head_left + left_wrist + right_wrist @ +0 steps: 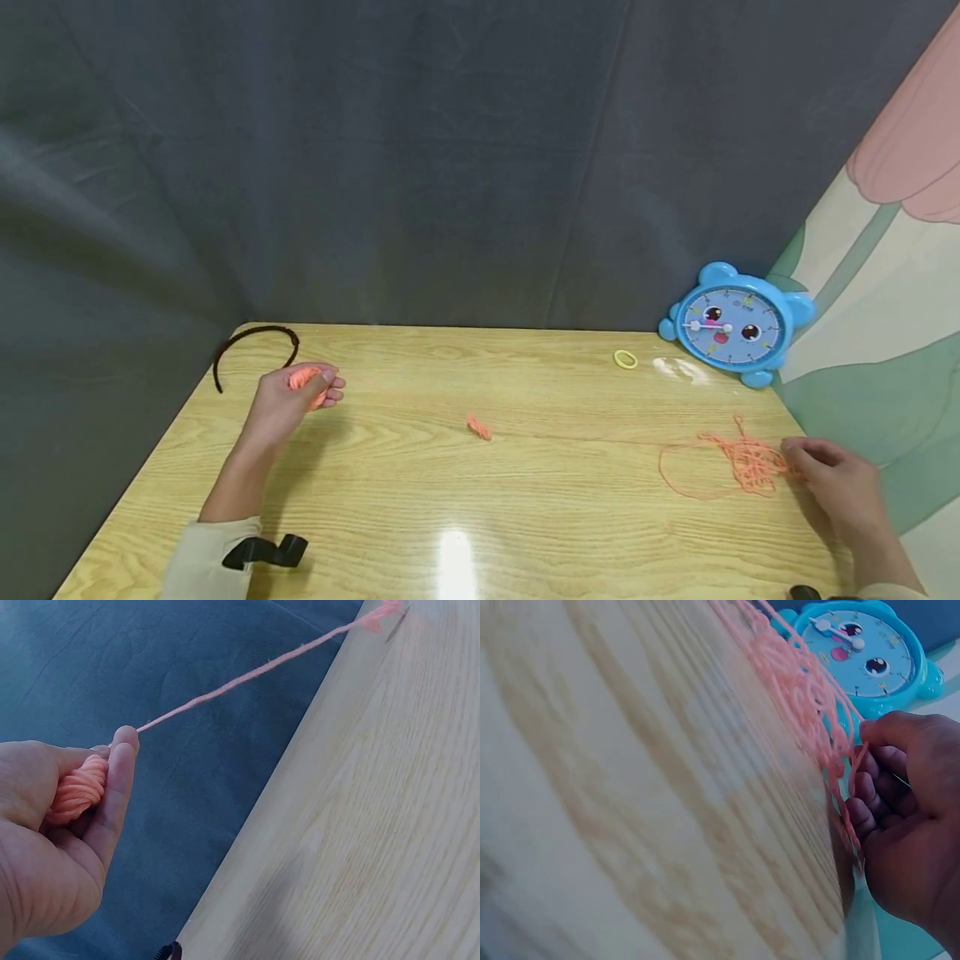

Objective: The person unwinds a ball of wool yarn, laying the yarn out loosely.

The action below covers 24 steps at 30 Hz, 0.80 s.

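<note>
In the head view my left hand (279,410) is raised over the table's left side, its fingers and thumb curled round a small wound ball of coral yarn (302,377). A taut strand (240,679) runs out past its fingertips in the left wrist view. At the table's right edge my right hand (842,485) pinches a strand between thumb and forefinger, beside a loose tangle of the same yarn (752,463). Loops of it hang near the curled fingers in the right wrist view. Mid-table lies a small coral yarn clump (478,427), with a thin strand stretching from it toward the tangle.
A blue animal-shaped toy clock (731,327) leans at the back right corner. Near it lies a yellow ring (625,359). Behind my left hand is a dark curved band (258,331). Dark cloth (420,167) hangs along the wooden table's (420,533) back and left.
</note>
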Each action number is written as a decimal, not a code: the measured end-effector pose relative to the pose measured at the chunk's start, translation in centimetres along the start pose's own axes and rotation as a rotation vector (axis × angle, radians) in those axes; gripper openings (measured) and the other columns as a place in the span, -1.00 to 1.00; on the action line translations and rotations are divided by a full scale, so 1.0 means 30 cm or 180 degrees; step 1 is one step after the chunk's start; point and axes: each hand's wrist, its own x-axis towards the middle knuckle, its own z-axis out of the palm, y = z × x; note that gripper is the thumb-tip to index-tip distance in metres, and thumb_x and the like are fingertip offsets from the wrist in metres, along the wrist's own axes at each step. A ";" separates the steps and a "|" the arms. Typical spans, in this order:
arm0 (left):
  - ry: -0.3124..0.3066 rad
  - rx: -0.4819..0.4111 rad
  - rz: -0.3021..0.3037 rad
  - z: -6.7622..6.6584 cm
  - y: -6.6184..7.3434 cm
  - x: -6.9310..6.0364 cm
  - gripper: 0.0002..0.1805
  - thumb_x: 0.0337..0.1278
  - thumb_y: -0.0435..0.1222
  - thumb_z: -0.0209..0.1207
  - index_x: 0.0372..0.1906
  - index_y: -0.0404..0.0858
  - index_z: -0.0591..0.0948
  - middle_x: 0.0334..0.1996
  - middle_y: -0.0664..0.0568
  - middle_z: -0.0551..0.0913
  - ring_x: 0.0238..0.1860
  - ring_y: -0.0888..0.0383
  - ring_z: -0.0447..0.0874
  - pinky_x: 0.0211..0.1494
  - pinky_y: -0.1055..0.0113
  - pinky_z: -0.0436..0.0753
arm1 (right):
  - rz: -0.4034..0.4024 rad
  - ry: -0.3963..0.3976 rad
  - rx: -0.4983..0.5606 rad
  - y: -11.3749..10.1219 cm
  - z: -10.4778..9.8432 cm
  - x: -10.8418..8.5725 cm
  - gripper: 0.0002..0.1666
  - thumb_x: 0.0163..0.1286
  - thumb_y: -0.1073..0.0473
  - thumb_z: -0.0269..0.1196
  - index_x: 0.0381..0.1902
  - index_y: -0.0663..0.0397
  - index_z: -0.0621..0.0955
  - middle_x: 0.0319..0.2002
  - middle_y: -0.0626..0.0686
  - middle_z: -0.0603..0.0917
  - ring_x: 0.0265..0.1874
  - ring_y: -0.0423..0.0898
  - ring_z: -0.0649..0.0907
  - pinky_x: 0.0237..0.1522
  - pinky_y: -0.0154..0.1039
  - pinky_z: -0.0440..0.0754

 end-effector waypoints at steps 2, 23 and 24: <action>-0.0024 0.0029 0.0008 0.003 0.000 0.000 -0.47 0.48 -0.12 0.22 0.21 -0.52 0.57 -0.24 0.22 0.81 -0.23 0.36 0.81 -0.06 0.44 0.77 | -0.0097 0.0002 -0.0122 -0.010 0.012 -0.002 -0.69 0.52 -0.21 0.23 -0.15 -0.22 0.78 -0.41 -0.64 0.55 -0.43 -0.50 0.56 -0.41 -0.42 0.63; -0.0028 0.0023 -0.0008 0.012 -0.005 -0.001 -0.46 0.48 -0.12 0.21 0.24 -0.52 0.55 -0.21 0.16 0.82 -0.22 0.37 0.81 -0.05 0.42 0.77 | -0.1618 0.0241 0.0067 -0.402 0.223 -0.074 -0.76 0.52 0.20 0.27 0.02 0.23 0.69 -0.27 -0.55 0.61 -0.29 -0.53 0.56 -0.31 -0.63 0.52; -0.0033 0.0025 -0.0012 0.012 -0.005 -0.002 -0.46 0.48 -0.12 0.21 0.24 -0.51 0.55 -0.20 0.16 0.82 -0.21 0.37 0.81 -0.05 0.42 0.77 | -0.1718 0.0200 0.0095 -0.424 0.253 -0.078 -0.76 0.50 0.23 0.29 0.02 0.26 0.69 -0.26 -0.52 0.63 -0.28 -0.53 0.57 -0.27 -0.64 0.52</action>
